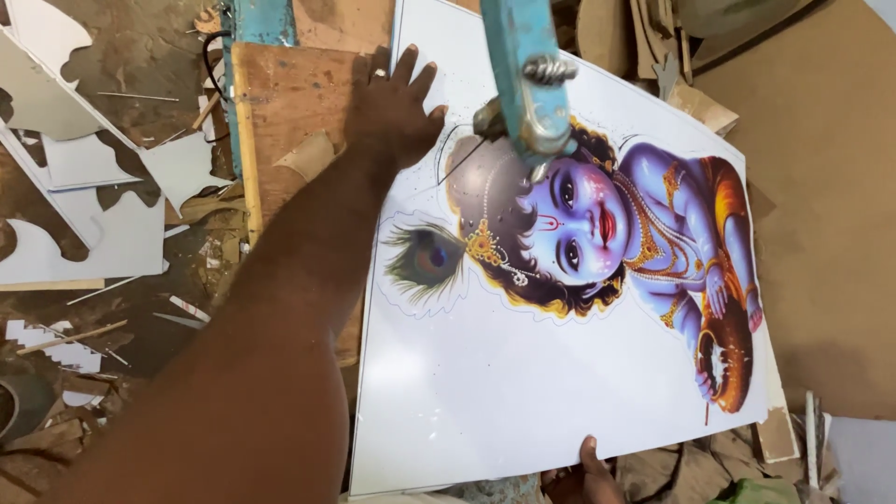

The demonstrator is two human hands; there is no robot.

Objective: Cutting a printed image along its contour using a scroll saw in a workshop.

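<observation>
board (485,373), white and printed, fills the middle of the frame, lying slanted from the upper centre down to the lower right. left hand (392,112) sits at upper centre, fingers spread flat, palm down, pressing on the board's top left corner where it overlaps the plywood table (289,103); nothing is gripped, it is just pinning the sheet. the arm runs back from it down to the lower left of the frame. right hand (583,476) shows only at the bottom edge, thumb curled up over the board's lower rim, pinching that edge; the rest of the hand is hidden under the sheet.

just right of the left hand, the blue saw arm (518,65) comes down from the top of the frame, its metal blade clamp (546,117) meeting the board at the head of the picture. a thin cut line (448,154) curves on the white close beside the thumb.

printed on the board is a blue-skinned child figure (597,224) with gold jewellery, a peacock feather (425,261) to its left, a brown pot (723,350) toward the lower right.

further out, white offcuts (84,187) with curly edges lie scattered on the dusty floor at the left, thin sticks among them. brown ground (821,187) fills the right side.
</observation>
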